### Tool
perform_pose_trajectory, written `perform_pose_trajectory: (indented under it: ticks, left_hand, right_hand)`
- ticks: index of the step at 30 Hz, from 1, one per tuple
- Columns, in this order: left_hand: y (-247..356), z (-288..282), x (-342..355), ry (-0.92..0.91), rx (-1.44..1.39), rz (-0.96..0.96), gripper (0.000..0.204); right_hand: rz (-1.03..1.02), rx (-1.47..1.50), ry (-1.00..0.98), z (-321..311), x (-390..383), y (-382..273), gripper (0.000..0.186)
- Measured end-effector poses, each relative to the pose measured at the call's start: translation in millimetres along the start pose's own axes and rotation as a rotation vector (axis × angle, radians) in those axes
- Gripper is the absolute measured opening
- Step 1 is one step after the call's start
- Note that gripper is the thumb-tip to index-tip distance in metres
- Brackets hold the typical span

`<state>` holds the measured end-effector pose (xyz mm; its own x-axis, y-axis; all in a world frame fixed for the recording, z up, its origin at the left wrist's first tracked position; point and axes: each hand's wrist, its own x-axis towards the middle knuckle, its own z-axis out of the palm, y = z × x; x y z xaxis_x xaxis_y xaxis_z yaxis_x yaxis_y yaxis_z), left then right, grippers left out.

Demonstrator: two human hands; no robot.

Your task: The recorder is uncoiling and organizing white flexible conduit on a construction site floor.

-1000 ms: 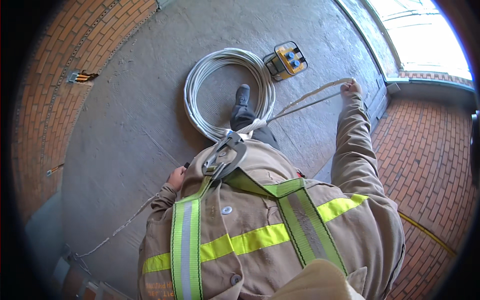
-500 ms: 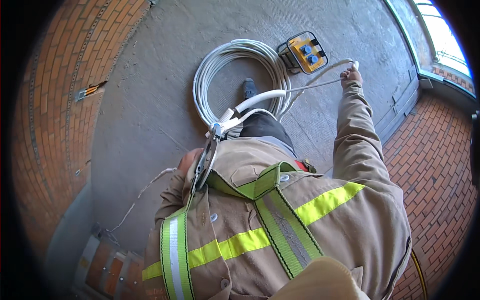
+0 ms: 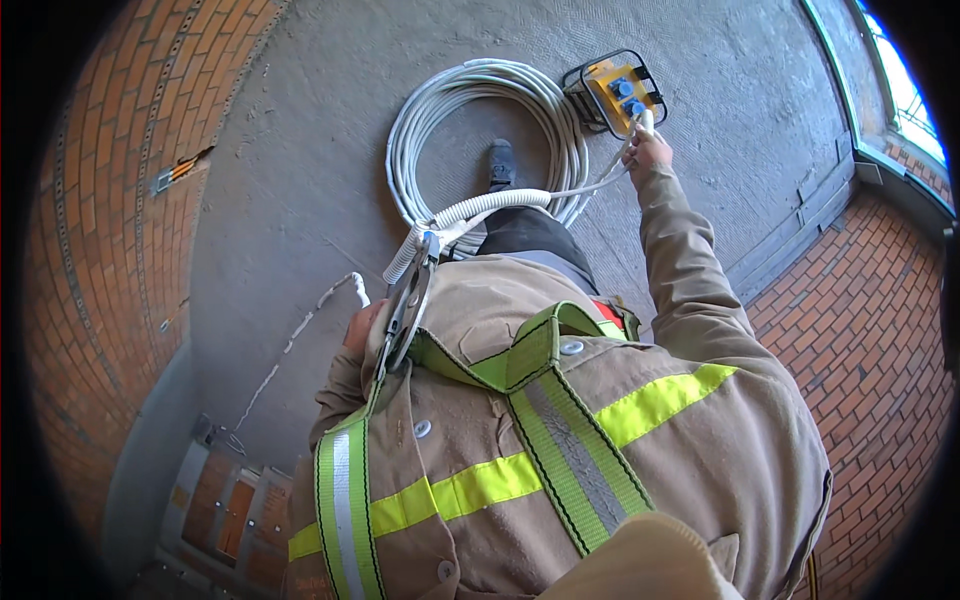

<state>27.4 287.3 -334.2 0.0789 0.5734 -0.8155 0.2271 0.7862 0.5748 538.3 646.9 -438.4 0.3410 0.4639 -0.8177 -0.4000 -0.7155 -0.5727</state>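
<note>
My right hand is stretched forward and closed round a pale cable, whose white end sticks up past the fingers in front of the yellow socket box. The cable runs from the hand into a white corrugated conduit, which curves across above my leg. Low at my left side, the back of my left hand shows beside the harness hook; its fingers are hidden. A bent white wrapped cable reaches up from the floor and comes down to that hand. Whether the hand grips it or the conduit cannot be seen.
A large coil of white cable lies on the concrete floor round my shoe. Behind it to the right stands the yellow socket box in a black frame. Brick walls rise on both sides, with orange tubes at the left one.
My right hand has moved left and slightly down with the cable, nearer the socket box. The conduit's ridges show more plainly, and the wrapped cable by my left hand now arches higher.
</note>
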Motion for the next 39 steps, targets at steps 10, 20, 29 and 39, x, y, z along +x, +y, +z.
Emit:
perform_pose_trajectory:
  ticks: [10, 20, 29, 39]
  left_hand:
    - [9.3, 23.5, -21.4, 0.039, 0.248, 0.182, 0.037]
    - [56.4, 30.4, -26.1, 0.092, 0.055, 0.186, 0.031]
    - [117.9, 33.2, 18.5, 0.076, 0.089, 0.154, 0.048]
    - [101.9, 35.6, 34.8, 0.111, 0.174, 0.28, 0.05]
  right_hand:
    - [-0.066, -0.083, -0.134, 28.5, -37.6, -27.5, 0.012]
    - [-0.099, 0.009, -0.227, 100.9, -38.7, -92.1, 0.014]
    - [-0.072, -0.058, -0.232, 129.7, 27.9, -89.1, 0.014]
    - [-0.345, -0.333, -0.019, 114.6, 19.1, -59.1, 0.013]
